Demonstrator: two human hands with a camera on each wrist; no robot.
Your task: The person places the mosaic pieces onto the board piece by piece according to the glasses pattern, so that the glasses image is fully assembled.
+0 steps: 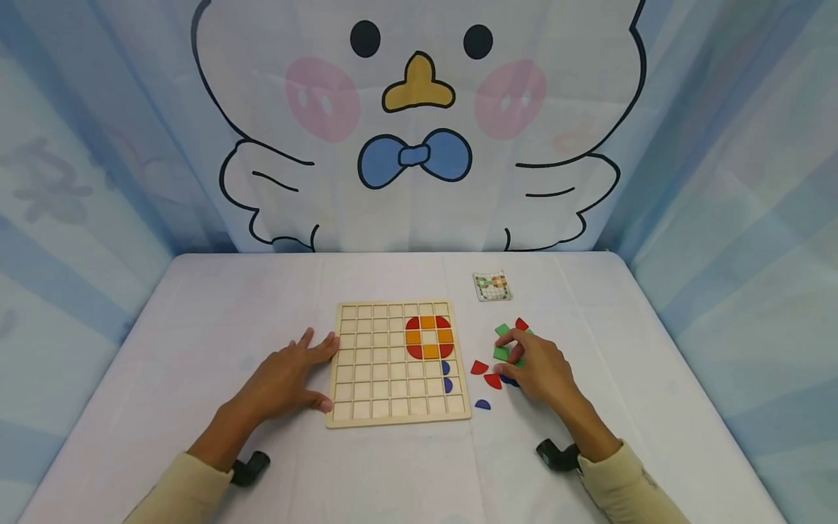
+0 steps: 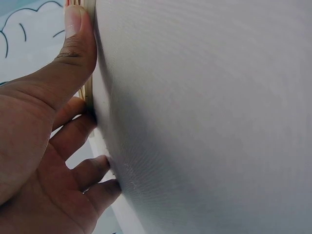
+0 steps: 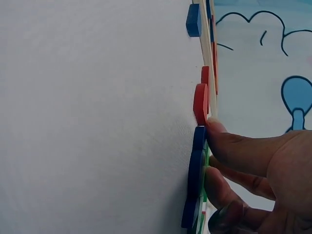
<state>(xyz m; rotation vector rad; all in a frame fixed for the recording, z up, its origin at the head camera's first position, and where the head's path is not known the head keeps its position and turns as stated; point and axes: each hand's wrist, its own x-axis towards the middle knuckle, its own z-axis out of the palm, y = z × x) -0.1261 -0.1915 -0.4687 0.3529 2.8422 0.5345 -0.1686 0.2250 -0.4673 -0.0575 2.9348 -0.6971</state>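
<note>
A wooden grid board (image 1: 366, 391) lies on the table, with red and orange pieces (image 1: 428, 322) forming a ring in its upper right. Two blue half-circles (image 1: 448, 385) sit below that ring, at the board's right side. My left hand (image 1: 281, 382) rests against the left edge, thumb and forefinger spread and touching it. Over the loose pieces right of the board is my right hand (image 1: 540, 364), its thumb and forefinger apart around green squares (image 1: 500, 354). In the right wrist view the thumb is close to blue pieces (image 3: 195, 168); the hand partly hides the pile.
Loose red quarter-circles (image 1: 493, 381) and a blue half-circle (image 1: 483, 405) lie between board and right hand. A small patterned card (image 1: 492, 286) lies farther back. Behind the table (image 1: 262, 291) hangs a printed curtain (image 1: 419, 218).
</note>
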